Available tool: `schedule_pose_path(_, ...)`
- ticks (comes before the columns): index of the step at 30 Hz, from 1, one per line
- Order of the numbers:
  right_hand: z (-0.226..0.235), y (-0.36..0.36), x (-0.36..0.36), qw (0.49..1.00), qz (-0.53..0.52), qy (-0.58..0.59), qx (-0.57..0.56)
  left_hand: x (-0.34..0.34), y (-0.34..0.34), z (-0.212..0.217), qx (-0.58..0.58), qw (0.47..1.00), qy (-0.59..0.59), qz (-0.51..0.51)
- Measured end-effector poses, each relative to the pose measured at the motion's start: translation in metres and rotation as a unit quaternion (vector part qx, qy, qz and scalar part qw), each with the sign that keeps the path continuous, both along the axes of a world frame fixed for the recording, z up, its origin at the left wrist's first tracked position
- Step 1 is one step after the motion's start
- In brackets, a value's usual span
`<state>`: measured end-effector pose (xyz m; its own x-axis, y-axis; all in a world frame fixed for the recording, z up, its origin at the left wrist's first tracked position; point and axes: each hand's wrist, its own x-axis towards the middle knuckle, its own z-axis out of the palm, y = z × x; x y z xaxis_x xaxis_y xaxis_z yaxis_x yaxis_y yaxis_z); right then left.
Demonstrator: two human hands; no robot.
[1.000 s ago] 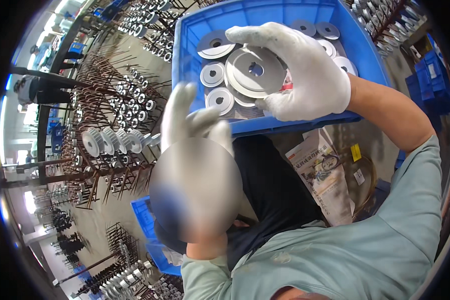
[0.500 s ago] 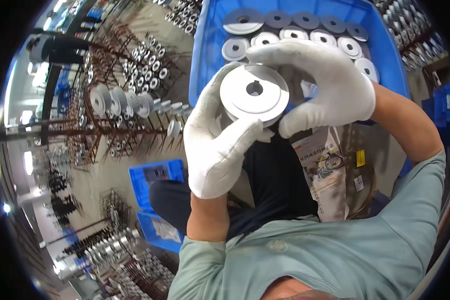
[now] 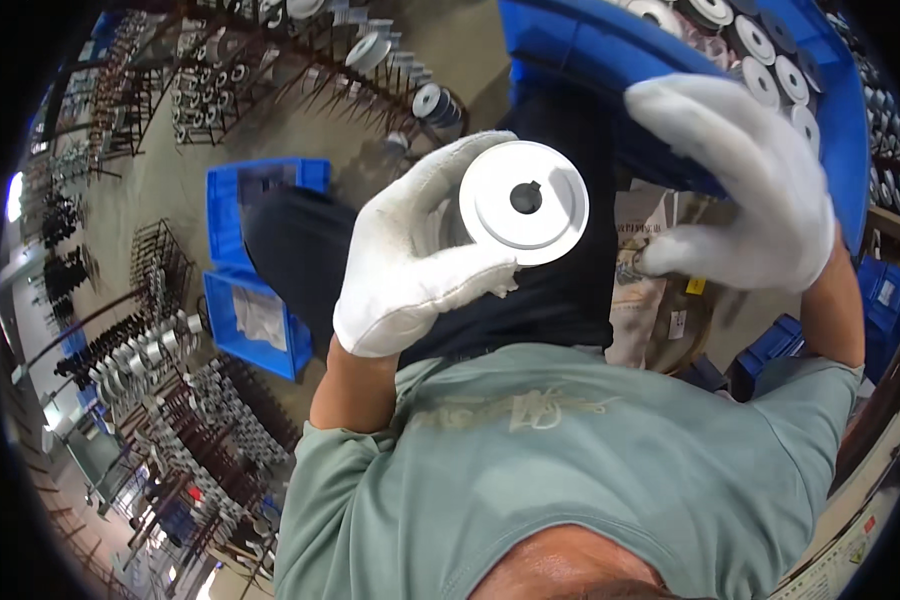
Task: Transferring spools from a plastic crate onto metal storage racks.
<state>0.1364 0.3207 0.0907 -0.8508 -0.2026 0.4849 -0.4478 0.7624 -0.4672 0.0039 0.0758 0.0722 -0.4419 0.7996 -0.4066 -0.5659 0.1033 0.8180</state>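
A round silvery-white metal pulley point(image 3: 505, 225), with a stepped face and a keyed hole through its centre, is gripped at its left rim by my left hand point(image 3: 400, 255). The white-gloved fingers and thumb wrap its edge, so the back of it is hidden. My right hand point(image 3: 760, 185), also in a white glove, is apart from the pulley, to its right. Its fingers and thumb are spread with nothing between them. Beyond that hand stands a blue crate point(image 3: 610, 50) with several similar pulleys point(image 3: 758, 88) laid inside it in rows.
Two small blue bins point(image 3: 255, 325) sit on the floor to the left. Racks of metal parts point(image 3: 210, 90) fill the far left. A printed sack point(image 3: 635, 270) lies right of my legs, near a blue container point(image 3: 765, 355) by my right elbow.
My right hand has let go of the pulley and moved right. My left hand still holds the pulley. The view has turned, and the crate now shows farther right.
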Motion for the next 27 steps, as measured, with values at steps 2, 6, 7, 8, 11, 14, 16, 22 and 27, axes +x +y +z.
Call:
schedule_pose_path(2,-0.010,-0.040,0.007,0.984,-0.060,-0.129,-0.107,0.001,-0.014,-0.007,-0.008,1.000,-0.009,0.004)
schedule_pose_path(6,-0.056,-0.104,-0.004,0.955,-0.087,-0.163,-0.233,0.000,-0.038,-0.014,-0.030,0.999,0.025,-0.027)
schedule_pose_path(7,-0.064,-0.117,-0.007,0.956,-0.093,-0.131,-0.247,0.003,-0.045,-0.016,-0.037,0.998,0.038,-0.036)
schedule_pose_path(8,-0.069,-0.127,-0.011,0.953,-0.084,-0.136,-0.256,0.006,-0.053,-0.020,-0.048,0.998,0.036,-0.029)
schedule_pose_path(11,-0.077,-0.154,-0.025,0.910,-0.151,-0.179,-0.343,0.015,-0.073,-0.040,0.000,0.991,0.099,0.089)
schedule_pose_path(14,-0.088,-0.183,-0.040,0.889,-0.176,-0.209,-0.367,0.025,-0.079,-0.053,0.007,0.978,0.119,0.173)
schedule_pose_path(16,-0.095,-0.203,-0.044,0.887,-0.190,-0.241,-0.346,0.040,-0.078,-0.059,0.003,0.959,0.105,0.264)
schedule_pose_path(22,-0.101,-0.232,-0.063,0.931,-0.073,-0.253,-0.253,0.031,-0.124,-0.070,0.026,0.917,-0.027,0.397)
schedule_pose_path(27,-0.117,-0.240,-0.082,0.943,0.034,-0.154,-0.294,0.001,-0.190,-0.089,0.233,0.905,-0.069,0.349)
